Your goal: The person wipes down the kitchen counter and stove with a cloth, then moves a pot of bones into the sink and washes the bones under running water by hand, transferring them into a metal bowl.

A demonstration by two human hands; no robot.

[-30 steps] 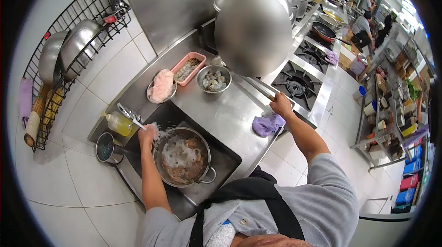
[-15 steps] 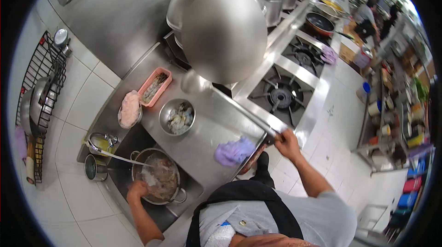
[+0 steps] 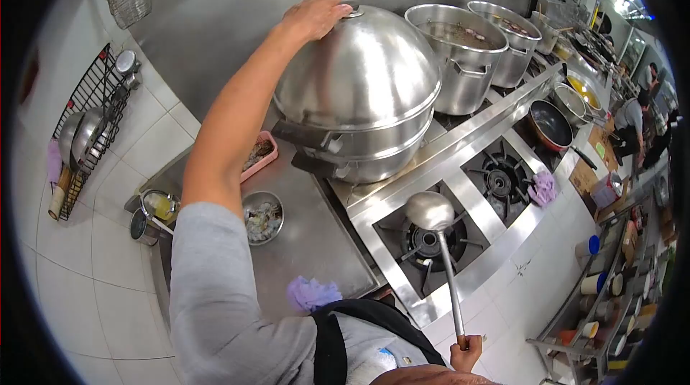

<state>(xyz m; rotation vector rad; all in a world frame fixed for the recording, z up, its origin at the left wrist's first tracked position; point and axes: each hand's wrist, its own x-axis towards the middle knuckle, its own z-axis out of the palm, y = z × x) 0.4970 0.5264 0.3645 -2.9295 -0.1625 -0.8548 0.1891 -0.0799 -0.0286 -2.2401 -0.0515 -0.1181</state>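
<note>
While the left hand (image 3: 313,19) reaches the knob (image 3: 353,9) at the upper middle of the frame, the domed lid (image 3: 363,72) spreads below and to the right of its fingers, sitting on the wide steel pot (image 3: 384,162). That hand is much the nearer to the lid; its fingers are slightly bent against the knob, palm down, though I cannot tell whether they have closed around it. The left arm (image 3: 226,144) slants up from the lower left, almost straight. Lower right of centre, the right hand (image 3: 466,353) is wrapped around the end of the ladle (image 3: 447,263), whose long axis runs upward and slightly left, its bowl above the burner (image 3: 425,245).
</note>
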